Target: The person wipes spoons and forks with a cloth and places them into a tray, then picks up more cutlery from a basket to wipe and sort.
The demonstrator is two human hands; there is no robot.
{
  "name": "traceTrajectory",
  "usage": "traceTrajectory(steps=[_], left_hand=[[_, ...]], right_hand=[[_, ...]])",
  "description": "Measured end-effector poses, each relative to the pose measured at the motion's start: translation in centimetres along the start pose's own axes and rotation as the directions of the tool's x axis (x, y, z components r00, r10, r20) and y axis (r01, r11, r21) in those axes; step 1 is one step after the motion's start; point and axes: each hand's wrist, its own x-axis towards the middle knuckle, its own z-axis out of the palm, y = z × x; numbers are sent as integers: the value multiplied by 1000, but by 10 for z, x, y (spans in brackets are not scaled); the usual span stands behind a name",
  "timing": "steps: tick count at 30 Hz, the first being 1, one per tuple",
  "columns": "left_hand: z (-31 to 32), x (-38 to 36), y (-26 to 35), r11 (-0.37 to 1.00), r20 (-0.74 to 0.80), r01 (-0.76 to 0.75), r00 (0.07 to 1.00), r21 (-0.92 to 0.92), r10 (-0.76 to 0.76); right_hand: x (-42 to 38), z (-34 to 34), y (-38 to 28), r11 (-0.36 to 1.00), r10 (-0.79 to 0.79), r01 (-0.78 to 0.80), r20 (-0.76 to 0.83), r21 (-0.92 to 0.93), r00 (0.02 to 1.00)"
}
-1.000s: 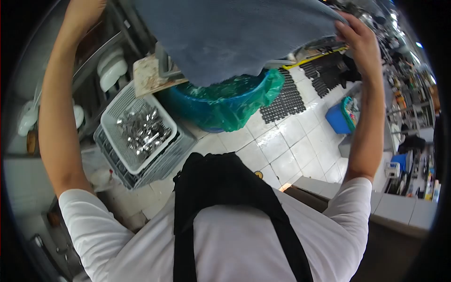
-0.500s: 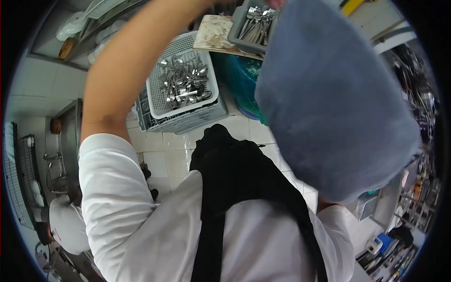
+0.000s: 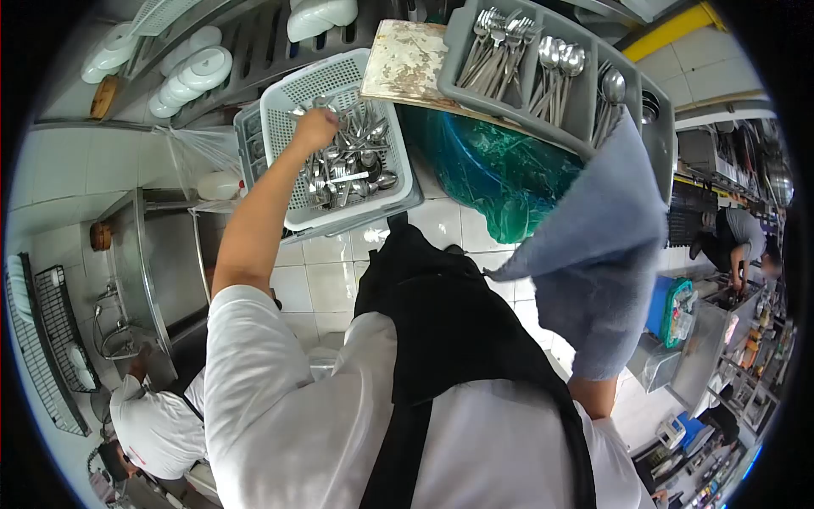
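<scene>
1. Evidently, the lined bin point(image 3: 500, 182) is partly covered by a worn board point(image 3: 405, 64); if that board were knocked, whatever is carried on it could be tipped.
2. The grey cloth point(image 3: 593, 229) is draped over the right hand, which is hidden, so whether its fingers are open or closed cannot be told. If the cloth's upper corner, seen overlapping the tray, were snagged, spoons could be dragged out.
3. The divided tray point(image 3: 543, 125) is set on the board, above the bin; what lies under its right end cannot be seen. It could be tilted by a bump from the covered hand.
4. The white basket point(image 3: 326, 78) is stacked on a grey crate point(image 3: 248, 140) and could be shifted if it were leaned on.
5. The left hand point(image 3: 317, 129) is lowered into the basket, over jumbled cutlery point(image 3: 360, 165). Its fingers are curled; whether anything is gripped cannot be told. If tangled pieces were pulled together, some could be spilled.
6. Forks point(image 3: 500, 51) and spoons point(image 3: 560, 72) are laid in separate compartments and could be mixed by a jolt.
</scene>
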Motion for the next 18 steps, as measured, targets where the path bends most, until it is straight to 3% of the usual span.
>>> traceTrajectory(steps=[1, 2, 4, 7, 8, 9, 11, 12, 14, 17, 18], left_hand=[[13, 1, -20, 992, 8, -54, 999, 117, 53], [20, 0, -23, 992, 26, -55, 998, 111, 52], [36, -11, -28, 972, 107, 38, 992, 231, -64], [53, -13, -20, 940, 146, 28, 986, 341, -83], [68, -3, -32, 872, 187, -108, 982, 477, 19], [76, 0, -39, 877, 198, -115, 980, 466, 23], [77, -10, -28, 865, 256, -266, 952, 427, 166], [79, -11, -22, 898, 301, -189, 951, 397, 67], [81, -13, -23, 879, 298, -186, 953, 438, 52], [81, -5, -25, 823, 257, -252, 957, 509, 133], [79, -5, -28, 872, 284, -268, 946, 409, 158]], right_hand=[[5, 1, 1, 999, 3, -4, -42, -38, 999], [10, 3, 3, 998, -4, -1, -84, -60, 996], [19, 5, 1, 993, -16, -3, -159, -122, 987], [28, 16, 1, 980, -12, -37, -241, -197, 971], [32, 20, 3, 975, -17, -41, -258, -219, 966], [35, 27, 7, 969, -14, -53, -268, -240, 963], [44, 35, 11, 956, -22, -66, -295, -287, 955], [48, 39, 14, 951, -32, -66, -309, -302, 951], [57, 43, 11, 940, -54, -70, -350, -333, 935], [73, 39, 2, 927, -129, -46, -432, -372, 892], [79, 37, -1, 922, -152, -38, -452, -384, 879]])
